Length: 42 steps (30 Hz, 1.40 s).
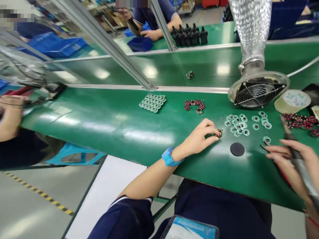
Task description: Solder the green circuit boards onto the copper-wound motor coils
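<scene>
My left hand (199, 136), with a blue wrist strap (169, 157), pinches a small round dark-and-red component (218, 133) at its fingertips on the green belt (119, 146). Beside it lie a scattered group of green-ringed discs (236, 125) and a flat black disc (237, 149). My right hand (285, 155) grips a soldering iron (300, 166), its tip pointing up and left towards a heap of red-and-black parts (299, 121). Farther left sit a tidy block of green discs (152, 103) and a loose group of red-and-black parts (194, 106).
A fume extractor fan (258, 93) with a foil duct (251, 30) stands on the belt, next to a tape roll (292, 101). A co-worker's hand (10, 116) is at far left. Beyond a metal rail, another person's hands (149, 33) work near several black parts (189, 36).
</scene>
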Available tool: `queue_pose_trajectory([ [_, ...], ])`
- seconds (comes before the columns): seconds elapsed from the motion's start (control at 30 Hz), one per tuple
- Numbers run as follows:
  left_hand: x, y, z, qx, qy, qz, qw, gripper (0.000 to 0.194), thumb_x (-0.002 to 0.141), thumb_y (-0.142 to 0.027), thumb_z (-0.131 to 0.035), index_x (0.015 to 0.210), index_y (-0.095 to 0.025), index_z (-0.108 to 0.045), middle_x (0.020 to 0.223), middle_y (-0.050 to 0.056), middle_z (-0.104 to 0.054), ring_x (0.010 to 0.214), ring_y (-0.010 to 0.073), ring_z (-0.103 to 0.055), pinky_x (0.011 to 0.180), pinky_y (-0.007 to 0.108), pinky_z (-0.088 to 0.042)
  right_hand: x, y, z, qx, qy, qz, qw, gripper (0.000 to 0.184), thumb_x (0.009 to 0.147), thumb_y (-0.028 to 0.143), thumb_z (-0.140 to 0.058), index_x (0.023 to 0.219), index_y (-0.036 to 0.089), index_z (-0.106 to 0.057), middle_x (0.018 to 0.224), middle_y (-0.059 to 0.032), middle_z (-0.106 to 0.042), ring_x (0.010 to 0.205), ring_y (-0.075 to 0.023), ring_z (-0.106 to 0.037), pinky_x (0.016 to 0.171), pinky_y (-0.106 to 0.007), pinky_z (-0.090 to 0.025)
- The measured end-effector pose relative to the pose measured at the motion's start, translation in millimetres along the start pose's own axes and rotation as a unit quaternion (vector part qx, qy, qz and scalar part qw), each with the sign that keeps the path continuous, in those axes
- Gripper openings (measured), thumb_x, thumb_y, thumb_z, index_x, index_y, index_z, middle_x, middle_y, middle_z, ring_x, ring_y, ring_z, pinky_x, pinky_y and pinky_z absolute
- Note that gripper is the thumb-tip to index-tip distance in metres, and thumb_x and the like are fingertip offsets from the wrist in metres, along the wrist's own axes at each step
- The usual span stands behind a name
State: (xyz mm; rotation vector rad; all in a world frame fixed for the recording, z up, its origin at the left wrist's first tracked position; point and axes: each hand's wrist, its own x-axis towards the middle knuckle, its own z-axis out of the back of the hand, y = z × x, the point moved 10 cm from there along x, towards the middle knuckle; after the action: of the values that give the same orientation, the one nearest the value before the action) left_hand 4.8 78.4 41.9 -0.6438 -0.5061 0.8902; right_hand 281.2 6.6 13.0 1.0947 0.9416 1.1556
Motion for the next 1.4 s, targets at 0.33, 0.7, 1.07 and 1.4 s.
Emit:
queue_pose_trajectory([
  [0.33,9,-69,-39.8,-0.208,0.110,-0.096,0.967,0.014,0.087,-0.017,-0.055,0.100,-0.017,-0.060,0.095,0.005,-0.051,0.093,0.0144,-0.052,0.082,0.029,-0.049,-10,59,-94,-0.123,0.124,0.157,0.972,0.042,0.085,0.031,-0.065,0.124,0.029,-0.048,0.107,-0.0043,-0.066,0.090,-0.0173,-0.068,0.077,-0.033,-0.060],
  [0.7,8,-42,-34.4,-0.242,-0.017,-0.003,0.970,0.005,0.087,-0.019,-0.059,0.083,-0.017,-0.058,0.087,0.001,-0.055,0.088,0.0112,-0.051,0.082,0.027,-0.042,-14,54,-78,-0.144,0.004,0.201,0.969,0.059,0.081,0.023,-0.068,0.132,0.030,-0.039,0.108,-0.0054,-0.060,0.088,-0.0179,-0.066,0.081,-0.039,-0.059],
  [1.07,15,-36,-70.8,-0.295,0.108,0.137,0.939,0.024,0.087,-0.035,-0.056,0.076,-0.017,-0.045,0.068,-0.004,-0.046,0.061,0.0068,-0.039,0.056,0.022,-0.033,-23,68,-94,-0.281,-0.001,0.299,0.912,0.057,0.084,0.019,-0.063,0.136,0.027,-0.040,0.108,-0.0085,-0.063,0.093,-0.0216,-0.064,0.077,-0.039,-0.057],
  [1.4,14,-13,-45.6,-0.390,-0.055,0.127,0.910,0.020,0.089,-0.029,-0.053,0.075,-0.016,-0.049,0.069,-0.003,-0.047,0.063,0.0065,-0.044,0.059,0.022,-0.037,-27,69,-93,-0.275,-0.020,0.333,0.902,0.064,0.078,0.016,-0.071,0.135,0.026,-0.042,0.107,-0.0081,-0.065,0.095,-0.0222,-0.065,0.079,-0.039,-0.056],
])
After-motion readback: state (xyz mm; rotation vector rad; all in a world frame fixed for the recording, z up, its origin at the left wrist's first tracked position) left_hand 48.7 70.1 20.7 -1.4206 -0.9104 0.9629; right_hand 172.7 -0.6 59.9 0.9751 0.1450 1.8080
